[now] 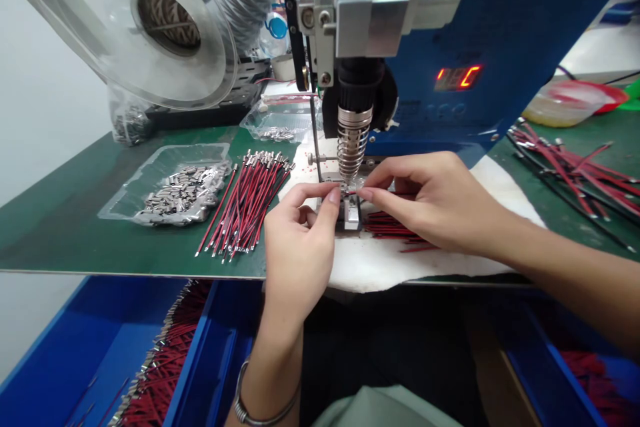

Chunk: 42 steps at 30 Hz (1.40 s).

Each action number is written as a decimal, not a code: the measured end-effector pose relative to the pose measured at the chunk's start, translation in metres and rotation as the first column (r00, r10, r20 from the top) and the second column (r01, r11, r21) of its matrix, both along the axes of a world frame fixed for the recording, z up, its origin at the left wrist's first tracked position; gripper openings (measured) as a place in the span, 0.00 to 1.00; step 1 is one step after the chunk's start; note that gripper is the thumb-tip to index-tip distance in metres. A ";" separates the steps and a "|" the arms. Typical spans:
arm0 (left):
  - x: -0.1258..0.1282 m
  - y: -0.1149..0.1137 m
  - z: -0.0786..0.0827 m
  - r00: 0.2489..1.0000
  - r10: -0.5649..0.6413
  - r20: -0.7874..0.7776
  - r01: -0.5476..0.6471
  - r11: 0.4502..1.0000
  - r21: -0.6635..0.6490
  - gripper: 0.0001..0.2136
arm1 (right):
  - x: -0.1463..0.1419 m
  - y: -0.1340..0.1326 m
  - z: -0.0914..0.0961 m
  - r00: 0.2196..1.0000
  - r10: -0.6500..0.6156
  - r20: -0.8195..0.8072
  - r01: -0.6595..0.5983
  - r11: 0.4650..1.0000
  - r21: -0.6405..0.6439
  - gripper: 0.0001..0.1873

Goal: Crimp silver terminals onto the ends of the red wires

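Observation:
Both hands meet at a small metal fixture (pixel 351 213) below the spring-wrapped tip (pixel 354 140) of a soldering machine. My left hand (pixel 303 240) comes from the left with thumb and forefinger pinched at the fixture; the small piece between them is too hidden to name. From the right, my right hand (pixel 435 197) pinches a thin red and black wire, its end pointing into the fixture. Below this hand, several red and black wires (pixel 390 227) lie on a white cloth (pixel 370 267). A bundle of wires with metal ends (pixel 245 203) lies left of my left hand.
A clear plastic tray (pixel 125 197) holds many small metal connectors; another tray (pixel 250 121) stands behind. A large clear reel (pixel 100 27) overhangs the left. More wires (pixel 580 167) lie right. Blue bins (pixel 125 320) sit below the table edge. The blue machine body (pixel 480 20) fills the back.

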<state>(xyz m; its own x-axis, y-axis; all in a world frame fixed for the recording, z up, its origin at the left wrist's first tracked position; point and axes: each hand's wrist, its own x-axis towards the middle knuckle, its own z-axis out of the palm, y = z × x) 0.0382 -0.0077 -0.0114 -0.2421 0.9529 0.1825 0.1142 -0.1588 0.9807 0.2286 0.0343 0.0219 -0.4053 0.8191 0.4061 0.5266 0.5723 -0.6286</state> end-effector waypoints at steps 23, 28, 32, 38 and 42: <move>-0.013 -0.002 -0.003 0.962 -0.159 0.221 0.137 0.984 0.111 0.07 | 0.010 0.002 0.001 0.982 0.117 0.149 -0.176 0.855 0.488 0.11; -0.012 -0.003 0.000 0.951 -0.188 0.246 0.155 0.977 0.148 0.07 | 0.009 -0.001 0.005 0.984 0.099 0.150 -0.167 0.812 0.559 0.12; -0.011 -0.003 0.002 0.947 -0.196 0.255 0.156 0.973 0.168 0.06 | 0.009 -0.002 0.006 0.980 0.144 0.137 -0.198 0.739 0.644 0.10; -0.011 -0.003 0.000 0.945 -0.191 0.265 0.150 0.974 0.169 0.06 | 0.012 0.000 0.004 0.974 0.170 0.149 -0.226 0.754 0.616 0.10; -0.011 -0.003 -0.003 0.966 -0.145 0.216 0.121 0.985 0.121 0.08 | 0.016 0.004 0.000 0.957 0.098 0.271 -0.232 0.821 0.521 0.14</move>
